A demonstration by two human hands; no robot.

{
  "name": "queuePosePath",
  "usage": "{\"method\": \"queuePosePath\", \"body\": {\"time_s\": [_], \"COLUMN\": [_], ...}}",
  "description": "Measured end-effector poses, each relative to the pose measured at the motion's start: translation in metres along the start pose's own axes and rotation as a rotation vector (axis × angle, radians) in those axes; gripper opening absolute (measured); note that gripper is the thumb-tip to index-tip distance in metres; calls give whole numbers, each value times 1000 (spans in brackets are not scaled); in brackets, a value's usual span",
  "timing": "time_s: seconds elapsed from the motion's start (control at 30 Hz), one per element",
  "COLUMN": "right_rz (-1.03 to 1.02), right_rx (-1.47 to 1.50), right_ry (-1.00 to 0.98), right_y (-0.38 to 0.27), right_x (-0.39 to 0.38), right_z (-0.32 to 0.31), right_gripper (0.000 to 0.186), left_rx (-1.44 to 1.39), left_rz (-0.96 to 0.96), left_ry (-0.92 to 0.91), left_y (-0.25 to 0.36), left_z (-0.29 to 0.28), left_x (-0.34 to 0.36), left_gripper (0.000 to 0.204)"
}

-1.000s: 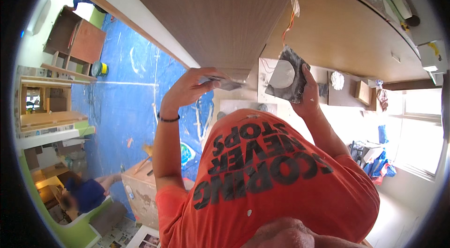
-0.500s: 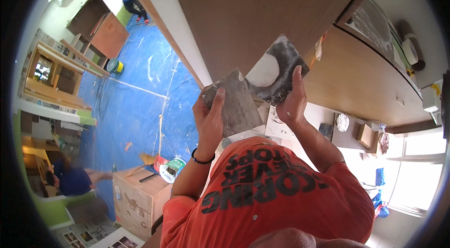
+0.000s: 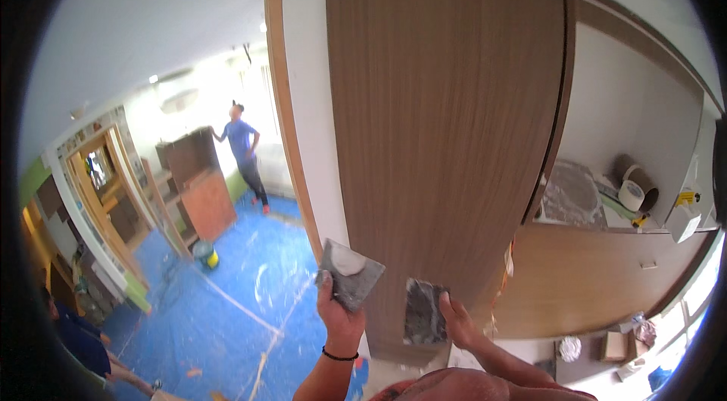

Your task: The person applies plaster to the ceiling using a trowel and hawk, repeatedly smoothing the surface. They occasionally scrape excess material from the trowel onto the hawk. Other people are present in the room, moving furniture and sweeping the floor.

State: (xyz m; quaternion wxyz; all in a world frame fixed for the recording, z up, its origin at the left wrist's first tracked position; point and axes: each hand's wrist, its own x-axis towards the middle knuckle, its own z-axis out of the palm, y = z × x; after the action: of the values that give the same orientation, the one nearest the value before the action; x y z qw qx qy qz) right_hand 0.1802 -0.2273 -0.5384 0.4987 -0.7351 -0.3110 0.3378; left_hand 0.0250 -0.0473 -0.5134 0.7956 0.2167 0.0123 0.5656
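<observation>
My left hand (image 3: 341,318), with a dark band at the wrist, grips a square grey metal scraper (image 3: 356,283) with a lump of white paste (image 3: 348,262) on it, raised before a white wall strip. My right hand (image 3: 462,324) holds a darker, smeared square scraper (image 3: 425,312) in front of the lower part of a tall brown wood-grain panel (image 3: 439,113); whether it touches the panel I cannot tell. Beside the panel is an open cupboard (image 3: 621,90) with a roll of tape (image 3: 632,195) on its shelf, above a lighter brown board (image 3: 606,272).
Blue sheeting (image 3: 250,280) covers the left room's floor, with a bucket (image 3: 205,255) and a wooden cabinet (image 3: 203,196). A person in blue (image 3: 242,140) stands by the cabinet; another person (image 3: 79,337) is at the lower left. A wrapped white bundle (image 3: 569,348) lies at lower right.
The view has swung upward from my body to the panel and ceiling. The white paste has passed from the right scraper to the left one, and the two scrapers have moved apart.
</observation>
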Motion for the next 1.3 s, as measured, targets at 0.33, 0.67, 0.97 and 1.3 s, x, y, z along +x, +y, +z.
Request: {"method": "queuePosePath", "body": {"time_s": [0.33,0.67,0.97,1.3], "right_rz": [-165,-143,-198,-253], "right_rx": [319,732,626,646], "right_ry": [284,434,614,786], "right_y": [25,89,166,223], "right_x": [-34,-103,-163,-185], "right_z": [-36,-145,-240,-267], "right_gripper": [61,62,72,75], "left_rx": [-27,241,172,311], "left_rz": [1046,1471,1644,1736], "left_ry": [1,-161,88,396], "left_y": [32,38,47,-15], "left_z": [207,426,475,560], "left_x": [122,163,169,146], "left_gripper": [31,61,61,63]}}
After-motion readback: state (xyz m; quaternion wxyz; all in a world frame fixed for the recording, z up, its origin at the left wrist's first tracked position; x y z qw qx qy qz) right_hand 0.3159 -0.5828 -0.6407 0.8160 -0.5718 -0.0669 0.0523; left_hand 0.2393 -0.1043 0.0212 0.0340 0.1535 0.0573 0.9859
